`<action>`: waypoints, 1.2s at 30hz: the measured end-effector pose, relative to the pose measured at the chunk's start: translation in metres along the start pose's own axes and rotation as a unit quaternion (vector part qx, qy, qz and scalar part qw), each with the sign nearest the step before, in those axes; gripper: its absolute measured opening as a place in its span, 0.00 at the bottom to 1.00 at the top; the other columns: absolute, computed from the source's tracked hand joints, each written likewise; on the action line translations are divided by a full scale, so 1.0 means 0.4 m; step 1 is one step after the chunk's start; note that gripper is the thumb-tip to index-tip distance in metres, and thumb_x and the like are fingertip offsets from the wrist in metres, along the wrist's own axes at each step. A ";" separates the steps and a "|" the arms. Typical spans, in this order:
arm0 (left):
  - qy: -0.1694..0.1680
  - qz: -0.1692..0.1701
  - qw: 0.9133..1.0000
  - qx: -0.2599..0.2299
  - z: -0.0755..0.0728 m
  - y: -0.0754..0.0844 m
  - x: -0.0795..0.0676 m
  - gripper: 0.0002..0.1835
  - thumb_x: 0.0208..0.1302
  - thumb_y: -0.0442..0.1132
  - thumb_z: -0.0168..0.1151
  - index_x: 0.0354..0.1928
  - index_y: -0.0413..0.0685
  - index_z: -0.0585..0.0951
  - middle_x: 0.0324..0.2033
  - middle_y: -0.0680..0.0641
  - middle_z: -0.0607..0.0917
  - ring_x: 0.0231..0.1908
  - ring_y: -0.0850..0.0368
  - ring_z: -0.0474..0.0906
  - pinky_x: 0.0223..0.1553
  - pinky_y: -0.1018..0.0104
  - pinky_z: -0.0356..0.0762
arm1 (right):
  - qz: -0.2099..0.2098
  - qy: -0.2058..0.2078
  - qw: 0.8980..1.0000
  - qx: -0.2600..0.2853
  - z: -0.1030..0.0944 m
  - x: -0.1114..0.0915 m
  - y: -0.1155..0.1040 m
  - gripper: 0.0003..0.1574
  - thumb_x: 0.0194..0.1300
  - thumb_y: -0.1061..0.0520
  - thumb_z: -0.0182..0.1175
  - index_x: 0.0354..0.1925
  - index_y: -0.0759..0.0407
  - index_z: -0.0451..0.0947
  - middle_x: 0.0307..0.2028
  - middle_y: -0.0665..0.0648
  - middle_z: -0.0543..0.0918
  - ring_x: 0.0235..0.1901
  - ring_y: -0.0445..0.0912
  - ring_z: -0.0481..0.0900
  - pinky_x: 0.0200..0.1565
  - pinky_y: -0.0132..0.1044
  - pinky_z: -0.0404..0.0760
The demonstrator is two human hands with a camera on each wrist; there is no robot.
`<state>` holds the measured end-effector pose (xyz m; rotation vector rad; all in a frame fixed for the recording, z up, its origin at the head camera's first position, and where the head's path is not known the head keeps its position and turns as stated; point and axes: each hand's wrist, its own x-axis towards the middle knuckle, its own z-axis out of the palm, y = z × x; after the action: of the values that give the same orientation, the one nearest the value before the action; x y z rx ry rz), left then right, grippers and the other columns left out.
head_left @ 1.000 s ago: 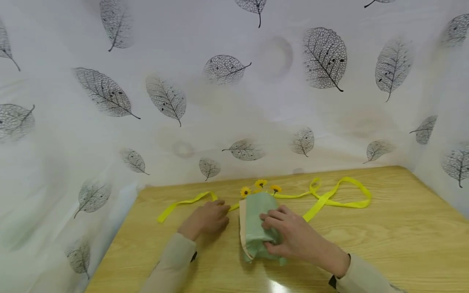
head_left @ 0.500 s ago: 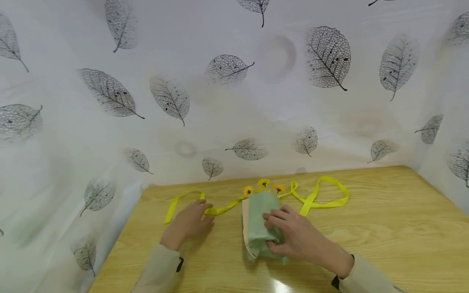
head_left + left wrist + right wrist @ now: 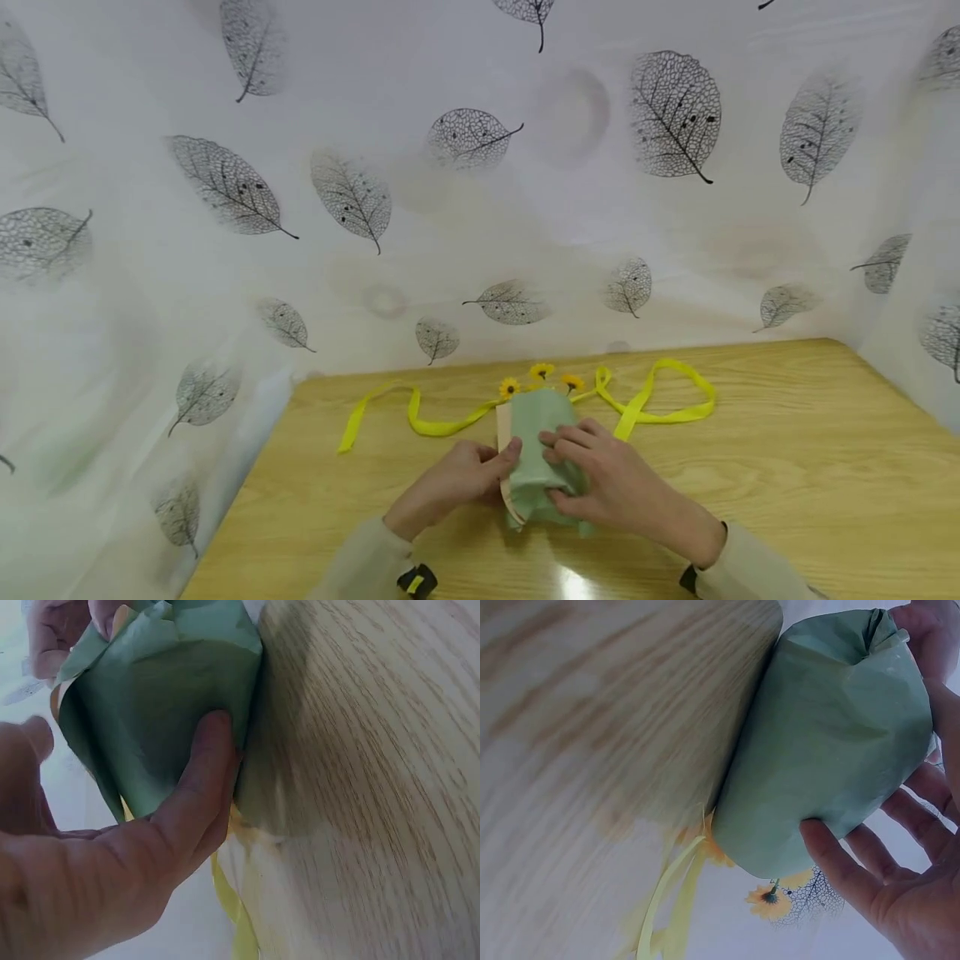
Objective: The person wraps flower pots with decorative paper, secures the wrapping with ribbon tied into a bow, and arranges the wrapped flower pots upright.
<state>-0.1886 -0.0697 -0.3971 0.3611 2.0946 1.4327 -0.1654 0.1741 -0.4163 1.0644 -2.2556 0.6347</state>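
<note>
A small bouquet wrapped in green paper (image 3: 534,479) lies on the table, with a beige layer (image 3: 504,433) showing along its left edge. Yellow sunflowers (image 3: 542,371) poke out at its far end. My left hand (image 3: 457,482) holds the bundle's left side, thumb at the paper edge; in the left wrist view its fingers lie along the green wrap (image 3: 150,727). From the right, my right hand (image 3: 622,479) grips the paper, fingers on top and thumb near the lower end. A yellow ribbon (image 3: 442,428) passes behind or beneath the bouquet; that stretch is hidden.
The wood-grain table (image 3: 787,467) extends to both sides. To the right, the ribbon's other length (image 3: 637,408) lies in a loop. Behind the table hangs a white sheet (image 3: 420,217) printed with dark leaves.
My left hand has let go of the ribbon on the left and come over to the bouquet's left side. The ribbon's right loop has been drawn leftward. My right hand keeps its grip.
</note>
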 end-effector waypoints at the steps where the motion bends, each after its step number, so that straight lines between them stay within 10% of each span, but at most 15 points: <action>1: -0.004 -0.005 1.000 0.002 0.002 -0.001 0.003 0.37 0.74 0.66 0.52 0.54 0.33 0.83 0.44 0.42 0.90 0.43 0.53 0.88 0.48 0.57 0.87 | 0.000 0.000 1.000 0.001 0.001 0.000 0.001 0.24 0.43 0.55 0.82 0.38 0.51 0.81 0.50 0.50 0.88 0.43 0.43 0.77 0.39 0.33 0.84; 9: -0.020 -0.028 0.999 -0.028 0.000 -0.019 0.028 0.32 0.72 0.61 0.59 0.53 0.35 0.84 0.44 0.44 0.91 0.44 0.54 0.88 0.50 0.57 0.87 | 0.000 0.006 1.000 0.014 0.004 -0.005 0.007 0.24 0.46 0.55 0.81 0.41 0.52 0.82 0.53 0.52 0.87 0.47 0.45 0.79 0.44 0.39 0.87; 16: 0.007 0.034 0.995 0.094 -0.068 -0.035 0.038 0.35 0.76 0.65 0.50 0.59 0.38 0.82 0.48 0.43 0.89 0.48 0.54 0.85 0.54 0.54 0.84 | 0.006 0.009 1.000 0.015 0.010 -0.001 0.010 0.23 0.46 0.54 0.81 0.41 0.51 0.82 0.53 0.51 0.88 0.47 0.45 0.79 0.44 0.37 0.86; 21: 0.153 0.079 0.949 0.264 -0.102 -0.065 0.049 0.28 0.78 0.54 0.53 0.64 0.35 0.78 0.58 0.35 0.82 0.56 0.40 0.80 0.58 0.43 0.79 | 0.002 0.008 1.000 0.019 0.013 -0.001 0.007 0.23 0.45 0.54 0.81 0.39 0.51 0.81 0.51 0.52 0.88 0.45 0.44 0.79 0.42 0.33 0.85; 25: 0.171 0.057 0.909 0.376 -0.107 -0.084 0.048 0.30 0.78 0.53 0.54 0.65 0.33 0.76 0.64 0.32 0.76 0.63 0.34 0.73 0.63 0.38 0.75 | 0.003 0.013 1.000 0.015 0.009 -0.004 0.006 0.24 0.43 0.54 0.82 0.38 0.51 0.81 0.50 0.53 0.88 0.45 0.45 0.79 0.41 0.34 0.85; 32: 0.236 -0.030 0.876 0.420 -0.142 -0.086 0.010 0.26 0.76 0.57 0.56 0.42 0.37 0.82 0.52 0.37 0.82 0.48 0.40 0.81 0.44 0.41 0.81 | -0.003 0.012 1.000 0.015 0.010 -0.002 0.006 0.23 0.44 0.54 0.81 0.39 0.53 0.82 0.50 0.53 0.88 0.45 0.45 0.79 0.42 0.34 0.86; 36: 0.301 0.006 0.860 0.411 -0.148 -0.071 0.002 0.22 0.73 0.53 0.61 0.37 0.37 0.84 0.38 0.39 0.86 0.36 0.45 0.82 0.32 0.52 0.82 | 0.002 0.009 1.000 0.017 0.008 -0.004 0.005 0.23 0.44 0.54 0.81 0.38 0.52 0.81 0.50 0.54 0.88 0.45 0.46 0.79 0.41 0.34 0.86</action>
<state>-0.2217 -0.1256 -0.4078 0.2494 3.1756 0.5867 -0.1670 0.1742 -0.4199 1.0664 -2.2396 0.6850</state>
